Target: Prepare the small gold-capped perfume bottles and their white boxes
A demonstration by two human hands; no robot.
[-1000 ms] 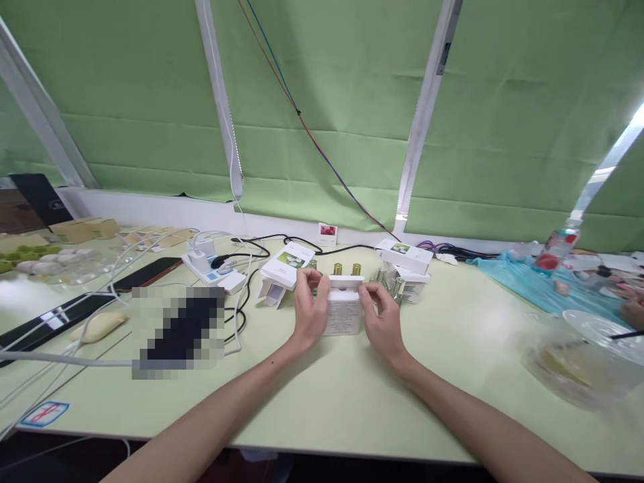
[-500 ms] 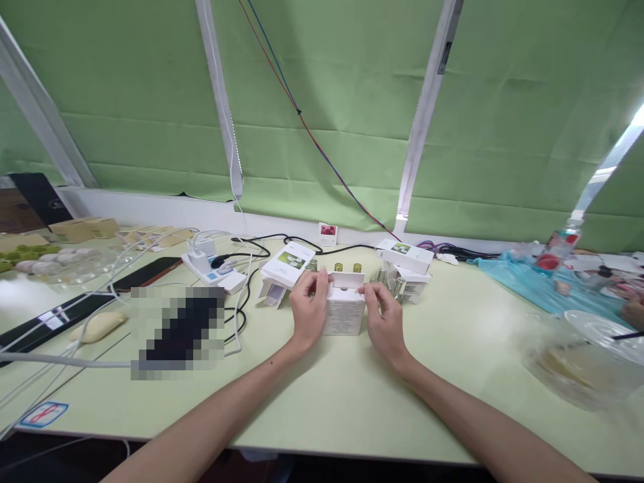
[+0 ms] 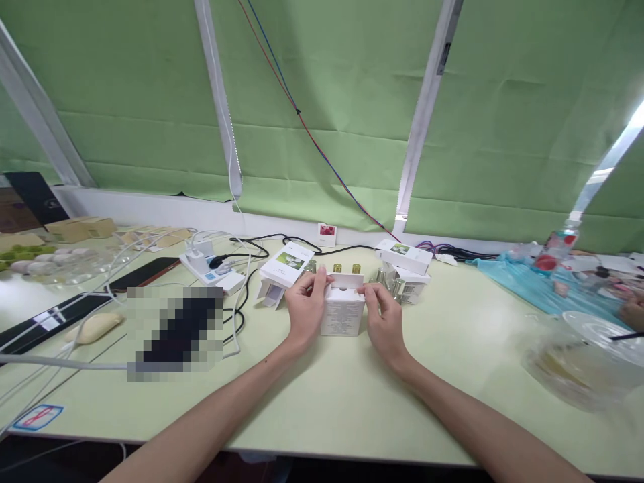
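Note:
A small white carton (image 3: 342, 316) with fine print on its front stands upright on the table between my hands. Its top flap is raised at the back. My left hand (image 3: 306, 310) has thumb and forefinger closed at the carton's upper left corner. At the upper right corner, my right hand (image 3: 386, 323) pinches the edge by the flap, its other fingers curled. Just behind the carton two gold caps (image 3: 337, 268) show; what is under them is hidden. Several shiny bottles (image 3: 397, 290) are partly covered by my right hand.
White cartons with a flower picture (image 3: 288, 263) lie behind on the left, and more cartons (image 3: 404, 255) on the right. A power strip (image 3: 211, 272) with cables is farther left. A lidded plastic cup (image 3: 583, 365) and blue plastic sheet (image 3: 533, 285) are at right.
My left hand has shifted very slightly left at the carton's corner. The carton, its raised flap and my right hand look nearly the same.

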